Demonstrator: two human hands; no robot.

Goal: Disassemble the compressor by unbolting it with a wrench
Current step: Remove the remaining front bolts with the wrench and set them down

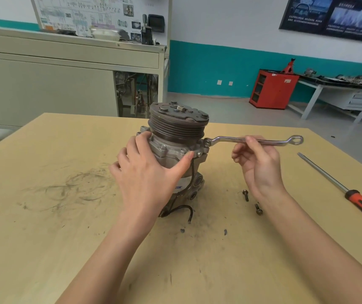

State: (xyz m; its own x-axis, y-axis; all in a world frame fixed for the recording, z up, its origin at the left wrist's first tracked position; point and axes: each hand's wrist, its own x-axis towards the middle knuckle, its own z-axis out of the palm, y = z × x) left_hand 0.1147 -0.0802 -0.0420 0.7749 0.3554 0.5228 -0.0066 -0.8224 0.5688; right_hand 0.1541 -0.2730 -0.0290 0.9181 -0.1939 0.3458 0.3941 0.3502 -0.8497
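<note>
The compressor (pixel 176 130) stands upright on the surface (pixel 44 216); we judge it heavy, rigid cast metal, best braced at the housing. Our left hand (pixel 145 172) curls round it there. To its right, our right hand (pixel 259 163) pinches the wrench (pixel 230 139), whose ring end sits on the compressor's edge.

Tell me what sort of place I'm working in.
Probably an automotive training workshop: a white wiring-diagram board above a grey wheeled cabinet, a red metal tool cabinet carrying a red jack stand, and a grey pulley-topped compressor with a silver ring wrench on it.
</note>
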